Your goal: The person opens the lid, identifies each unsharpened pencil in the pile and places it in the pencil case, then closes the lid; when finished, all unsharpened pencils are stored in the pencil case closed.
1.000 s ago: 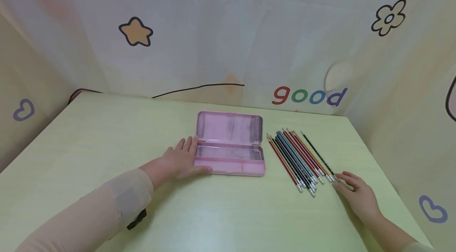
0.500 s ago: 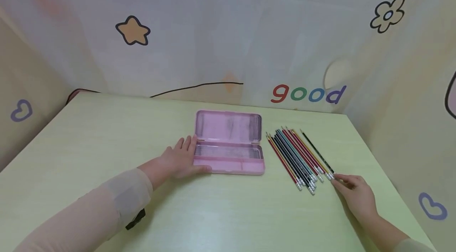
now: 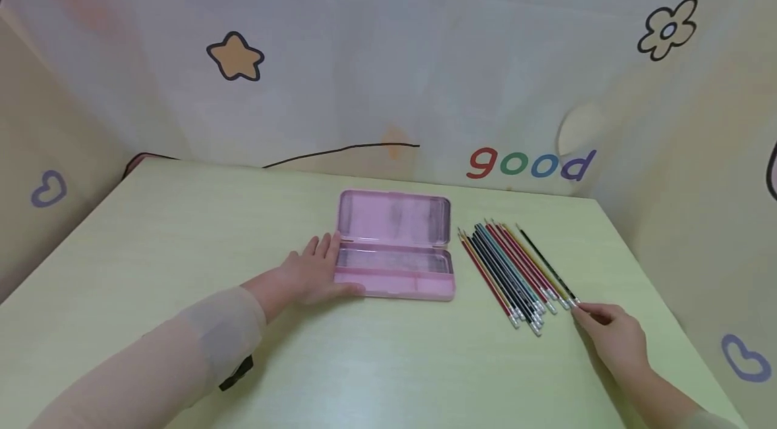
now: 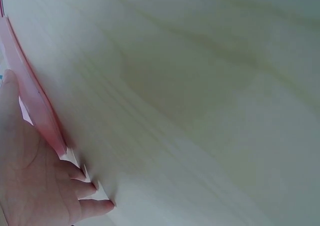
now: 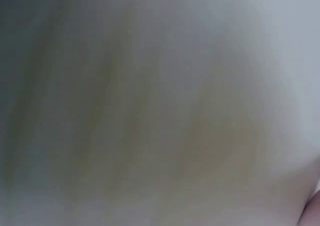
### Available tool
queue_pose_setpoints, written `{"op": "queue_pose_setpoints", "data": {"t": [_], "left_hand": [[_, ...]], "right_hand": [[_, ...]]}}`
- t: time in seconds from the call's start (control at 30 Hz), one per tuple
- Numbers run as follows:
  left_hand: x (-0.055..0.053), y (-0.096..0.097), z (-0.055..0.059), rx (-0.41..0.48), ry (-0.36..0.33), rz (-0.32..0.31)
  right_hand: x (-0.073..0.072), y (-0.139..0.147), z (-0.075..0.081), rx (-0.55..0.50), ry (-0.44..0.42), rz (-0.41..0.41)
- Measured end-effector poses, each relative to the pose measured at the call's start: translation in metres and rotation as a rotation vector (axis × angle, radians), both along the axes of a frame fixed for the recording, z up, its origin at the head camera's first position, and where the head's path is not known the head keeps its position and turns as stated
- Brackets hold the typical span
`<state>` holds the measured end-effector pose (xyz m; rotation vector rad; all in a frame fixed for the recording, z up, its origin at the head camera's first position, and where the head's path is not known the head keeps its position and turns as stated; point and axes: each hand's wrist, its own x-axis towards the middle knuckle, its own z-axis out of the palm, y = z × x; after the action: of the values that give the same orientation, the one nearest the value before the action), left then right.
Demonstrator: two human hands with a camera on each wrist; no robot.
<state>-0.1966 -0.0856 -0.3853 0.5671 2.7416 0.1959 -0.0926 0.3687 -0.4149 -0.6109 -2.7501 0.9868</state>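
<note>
A pink pencil case lies with its lid raised back, and its compartments hold no pencils. Against the case's left side rests my left hand, fingers extended and thumb along the front edge. The left wrist view also has this hand at the pink case wall. To the right of the case lies a row of pencils, red, black, teal and yellow, eraser ends toward me. With thumb and fingertips, my right hand pinches the eraser end of the rightmost black pencil.
The pale yellow table meets a cloth backdrop printed with a star, a flower and the word "good". Side curtains stand at both table edges. The right wrist view is blurred, with a sliver of skin at its lower right.
The fingers of my right hand have closed onto the end of the black pencil, which has come slightly nearer the others. My left hand stays at the case.
</note>
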Motion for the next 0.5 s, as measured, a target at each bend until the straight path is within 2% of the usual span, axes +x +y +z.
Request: {"op": "queue_pose_setpoints", "data": {"t": [0.1,0.2,0.43,0.5], "left_hand": [[-0.001,0.003,-0.002,0.006,0.0,-0.003],[-0.001,0.003,-0.005,0.0,-0.003,0.005],[-0.001,0.002,-0.004,-0.017,0.002,0.01],[0.0,0.002,-0.004,-0.012,-0.002,0.012]], "right_hand": [[0.002,0.005,0.003,-0.077,-0.025,-0.065],[0.001,0.009,0.004,-0.142,-0.012,-0.104],[-0.001,0.01,0.009,-0.434,0.115,-0.134],[-0.001,0.01,0.012,-0.463,0.142,-0.128]]}}
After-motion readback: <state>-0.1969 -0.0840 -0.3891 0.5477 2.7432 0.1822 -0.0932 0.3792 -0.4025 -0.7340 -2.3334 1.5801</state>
